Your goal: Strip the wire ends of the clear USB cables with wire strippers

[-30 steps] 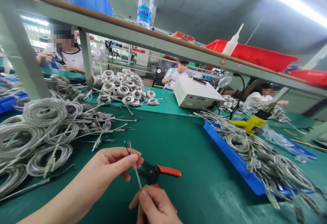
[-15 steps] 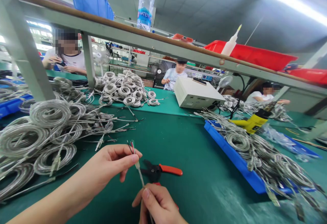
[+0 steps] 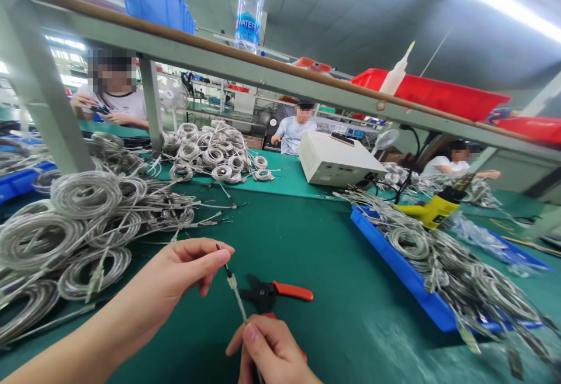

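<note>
My left hand [image 3: 175, 282] is closed in a pinch on the thin coloured wires at the tip of a silver braided cable [image 3: 239, 302]. My right hand [image 3: 267, 355] at the bottom edge grips the same cable lower down, thumb on top. The cable runs slanted between the two hands, with a small pale sleeve just below the left fingertips. Red-handled pliers [image 3: 274, 296] lie on the green mat right behind the cable, partly hidden by my right hand.
Coiled silver cables [image 3: 83, 214] are heaped at the left, more [image 3: 210, 153] further back. A blue tray [image 3: 407, 276] of cables lies at the right, with a yellow tool [image 3: 432, 211] and a white box [image 3: 337, 165] behind. Other people sit beyond the shelf frame.
My left fingers have slid up over the wire tips, which stood fanned above the fingers before. The cable leans a little more to the left. My right hand has hardly moved.
</note>
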Available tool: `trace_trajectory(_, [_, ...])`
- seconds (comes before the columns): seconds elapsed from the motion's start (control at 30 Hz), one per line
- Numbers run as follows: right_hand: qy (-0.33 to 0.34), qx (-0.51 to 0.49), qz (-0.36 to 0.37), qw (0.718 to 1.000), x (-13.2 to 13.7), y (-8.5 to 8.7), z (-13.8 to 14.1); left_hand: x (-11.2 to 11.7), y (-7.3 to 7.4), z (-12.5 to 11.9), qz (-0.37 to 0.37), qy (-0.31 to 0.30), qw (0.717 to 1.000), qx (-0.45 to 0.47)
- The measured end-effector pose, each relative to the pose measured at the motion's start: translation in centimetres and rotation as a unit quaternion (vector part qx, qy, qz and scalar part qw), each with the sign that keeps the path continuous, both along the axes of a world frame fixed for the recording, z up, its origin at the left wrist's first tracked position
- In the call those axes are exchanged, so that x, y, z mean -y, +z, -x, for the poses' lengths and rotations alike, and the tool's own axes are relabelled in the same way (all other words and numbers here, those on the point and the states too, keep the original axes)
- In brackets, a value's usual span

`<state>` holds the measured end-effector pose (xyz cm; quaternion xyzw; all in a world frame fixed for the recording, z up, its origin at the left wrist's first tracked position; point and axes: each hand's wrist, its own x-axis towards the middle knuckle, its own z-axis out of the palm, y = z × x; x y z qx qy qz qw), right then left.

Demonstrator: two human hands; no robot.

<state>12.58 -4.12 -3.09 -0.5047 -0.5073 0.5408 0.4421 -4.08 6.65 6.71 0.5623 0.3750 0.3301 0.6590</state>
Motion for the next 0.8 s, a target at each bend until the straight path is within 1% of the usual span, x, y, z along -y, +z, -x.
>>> trace_trajectory(0.17, [-0.001,-0.006,0.002,1.000,0.02,0.08,0.06,0.14,0.42,0.02,0.032,0.020,0.999,0.014])
trace_trajectory(0.37, [0.001,-0.011,0.004,1.000,0.00,0.21,0.07,0.08,0.19,0.11,0.032,0.038,0.998,0.024])
trace_trajectory(0.63, [-0.006,-0.009,0.023,1.000,0.01,0.25,0.25,0.08,0.25,0.10,0.031,0.033,0.999,0.021])
trace_trajectory(0.8, [-0.013,0.010,0.012,1.000,-0.14,0.02,0.16,0.13,0.17,0.05,0.042,0.037,0.998,0.021])
